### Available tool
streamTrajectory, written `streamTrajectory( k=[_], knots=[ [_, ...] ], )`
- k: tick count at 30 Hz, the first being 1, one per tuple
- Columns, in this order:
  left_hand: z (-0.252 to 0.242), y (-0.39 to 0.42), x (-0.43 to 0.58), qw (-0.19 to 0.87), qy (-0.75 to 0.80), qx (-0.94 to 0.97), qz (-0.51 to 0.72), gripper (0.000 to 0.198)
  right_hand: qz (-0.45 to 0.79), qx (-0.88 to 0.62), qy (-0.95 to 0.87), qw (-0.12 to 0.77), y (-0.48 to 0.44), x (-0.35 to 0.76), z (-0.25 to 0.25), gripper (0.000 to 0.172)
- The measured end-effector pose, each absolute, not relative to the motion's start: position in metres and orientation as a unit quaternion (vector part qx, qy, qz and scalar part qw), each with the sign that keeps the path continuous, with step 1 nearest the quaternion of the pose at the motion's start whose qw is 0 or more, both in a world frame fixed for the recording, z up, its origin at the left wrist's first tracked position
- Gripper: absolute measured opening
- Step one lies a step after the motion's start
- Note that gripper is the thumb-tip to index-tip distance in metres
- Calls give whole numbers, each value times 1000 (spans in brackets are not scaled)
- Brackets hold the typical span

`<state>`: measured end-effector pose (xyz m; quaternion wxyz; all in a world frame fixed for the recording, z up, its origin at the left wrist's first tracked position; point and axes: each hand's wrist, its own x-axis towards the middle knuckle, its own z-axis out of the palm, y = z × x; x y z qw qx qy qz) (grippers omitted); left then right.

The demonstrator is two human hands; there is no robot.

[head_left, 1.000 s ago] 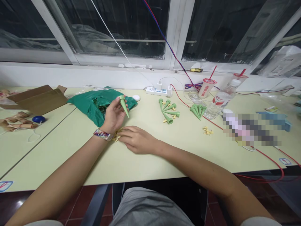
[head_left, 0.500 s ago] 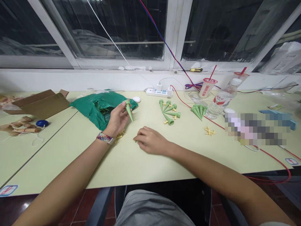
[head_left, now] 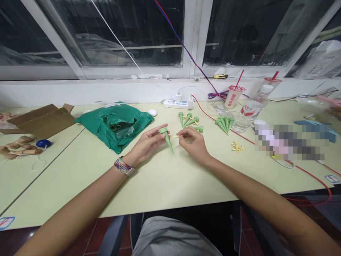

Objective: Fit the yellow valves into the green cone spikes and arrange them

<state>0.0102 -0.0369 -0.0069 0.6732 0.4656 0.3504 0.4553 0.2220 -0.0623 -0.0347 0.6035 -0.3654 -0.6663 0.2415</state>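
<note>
Pinched in the fingers of my left hand (head_left: pixel 145 145) is a green plant watering spike (head_left: pixel 167 141), its pointed end tilted down. My right hand (head_left: pixel 196 146) closes thumb and fingertips on a small yellow valve (head_left: pixel 177 136). The valve points at the spike's side with a small gap between them. Just beyond my right hand lie several green spikes with yellow valves on them (head_left: pixel 188 119), one partly hidden by the hand. Farther right is a bunch of green spikes (head_left: pixel 224 124), with a few loose yellow valves (head_left: pixel 236 147) nearer me.
A torn green plastic bag (head_left: pixel 117 124) with spikes inside lies behind my left hand. A white power strip (head_left: pixel 178 103) stands by the wall. At right are a water bottle (head_left: pixel 249 112), a paper cup (head_left: pixel 234 96) and a red cable (head_left: pixel 246 139). Cardboard (head_left: pixel 46 121) sits far left.
Both hands have moved right and closer together. My right hand has risen from the table with the yellow valve; my left has brought the spike rightward and lower.
</note>
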Motion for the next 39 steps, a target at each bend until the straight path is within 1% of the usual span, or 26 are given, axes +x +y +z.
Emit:
streamTrajectory(
  k=[4, 7, 10, 13, 17, 19, 25, 29, 34, 39],
  knots=[
    [-11, -43, 17, 650, 346, 492, 464, 43, 295, -336, -655, 609, -66, 217, -35, 7],
    [-12, -43, 19, 643, 335, 499, 475, 37, 309, -329, -654, 607, -69, 215, -34, 9],
    [-12, -43, 20, 643, 326, 501, 479, 37, 311, -317, -645, 622, -71, 215, -30, 12],
    [-12, -44, 21, 648, 325, 501, 473, 37, 281, -304, -658, 629, -73, 216, -26, 12],
    [-14, -45, 19, 645, 315, 515, 469, 36, 184, -289, -701, 625, -75, 218, -24, 8],
    [-14, -45, 18, 642, 312, 520, 469, 37, 150, -283, -715, 622, -76, 218, -23, 9],
    [-14, -46, 19, 599, 318, 554, 483, 40, 109, -282, -739, 602, -74, 220, -25, 11],
    [-16, -47, 20, 577, 328, 556, 501, 40, 102, -260, -756, 592, -74, 221, -28, 10],
    [-18, -47, 21, 547, 351, 557, 517, 39, 149, -296, -745, 579, -75, 220, -28, 10],
    [-16, -43, 18, 601, 349, 513, 504, 44, 127, -293, -755, 573, -70, 224, -29, 12]
  ],
)
